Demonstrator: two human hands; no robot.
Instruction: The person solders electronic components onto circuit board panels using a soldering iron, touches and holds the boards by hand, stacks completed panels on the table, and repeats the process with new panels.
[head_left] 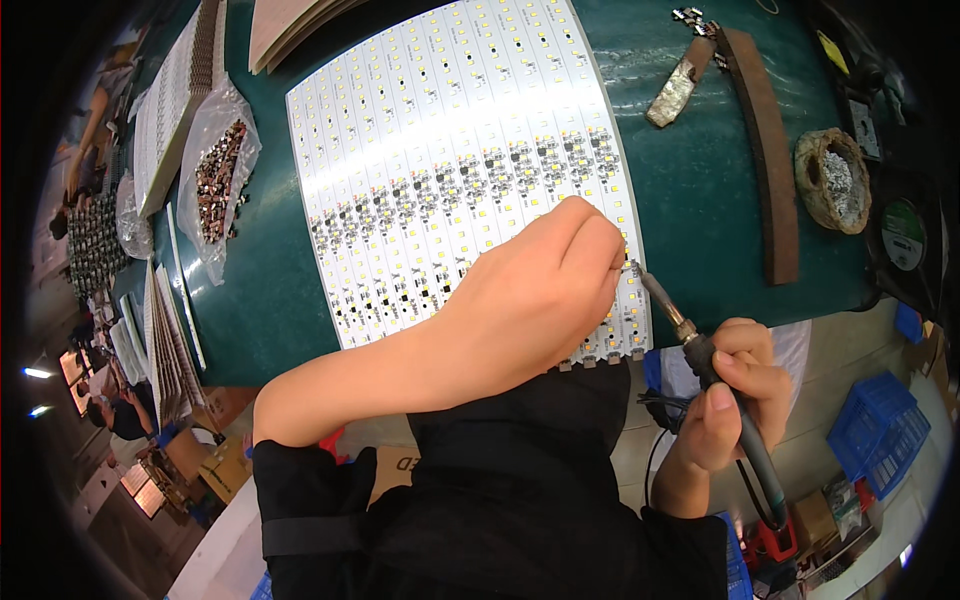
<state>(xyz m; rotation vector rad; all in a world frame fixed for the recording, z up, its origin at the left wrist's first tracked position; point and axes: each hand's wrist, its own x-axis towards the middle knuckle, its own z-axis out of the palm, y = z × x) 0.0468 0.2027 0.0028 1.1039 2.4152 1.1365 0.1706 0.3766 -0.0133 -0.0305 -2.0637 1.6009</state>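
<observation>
A white panel of LED circuit strips (440,110) lies on the green table, with rows of small yellow LEDs and dark components. My left hand (545,290) is closed above its right part. The fingers pinch together near the right edge, and whatever they hold is hidden behind the hand. In my right hand (745,385) is a soldering iron (762,462), gripped by its dark handle like a pen. Its metal tip points up and left, reaching the rightmost strip beside my left fingertips.
To the left lie a clear bag of small brown components (218,185) and stacked white strips (175,120). On the right are a rusty metal bar (765,160), a bowl of silvery bits (838,180) and a solder spool (903,235). Blue crates (880,435) stand on the floor.
</observation>
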